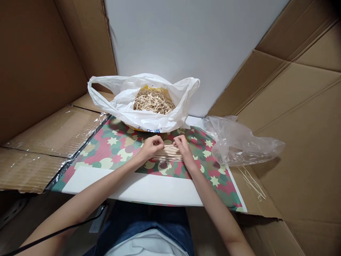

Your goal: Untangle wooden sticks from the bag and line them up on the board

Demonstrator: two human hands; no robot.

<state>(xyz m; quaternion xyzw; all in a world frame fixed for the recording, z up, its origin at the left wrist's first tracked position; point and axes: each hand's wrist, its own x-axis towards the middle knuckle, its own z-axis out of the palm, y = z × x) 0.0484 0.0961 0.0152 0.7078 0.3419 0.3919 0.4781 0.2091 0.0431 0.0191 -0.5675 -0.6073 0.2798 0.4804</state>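
A flat bundle of thin pale wooden sticks (167, 153) lies crosswise on a camouflage-patterned sheet (106, 145), its strands side by side. My left hand (152, 147) curls over the bundle's left end, and my right hand (182, 148) grips its right end. Their fingertips nearly meet along the far edge. Just beyond the hands, a white plastic bag (125, 103) sags open around a heap of tangled pale strips (153, 101). A yellow package shows under the heap.
A crumpled clear plastic bag (239, 141) lies to the right, and several loose sticks (252, 183) rest on the cardboard below it. Cardboard sheets (293, 106) wall both sides, with a white panel (186, 46) behind. A white board (133, 186) lies nearest me; a black cable (58, 231) crosses my left forearm.
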